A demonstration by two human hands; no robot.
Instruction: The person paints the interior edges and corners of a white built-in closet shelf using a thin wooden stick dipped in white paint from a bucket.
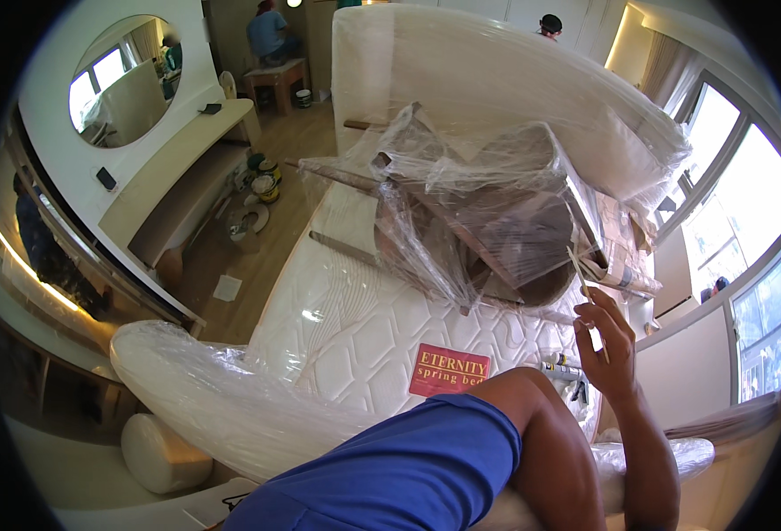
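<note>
My right hand (pixel 616 350) is raised above the right side of the mattress, beyond my bent knee. Its fingers pinch a thin, pale stick (pixel 574 262) that points up and away; its exact kind is not clear. Under the hand, a few tubes (pixel 563 370) lie on the white quilted mattress (pixel 355 341), close to my leg. Just past the stick's far end is a brown wooden furniture piece (pixel 532 239) wrapped in clear plastic. My left hand is out of the picture.
A plastic-wrapped headboard (pixel 496 80) stands behind the furniture. The wrapped bed end (pixel 204 380) curves along the near left. Paint cans (pixel 266 188) sit on the floor beside a curved desk (pixel 169 173). One person sits on a wooden table (pixel 277 75); another person's head (pixel 550 26) shows behind the headboard.
</note>
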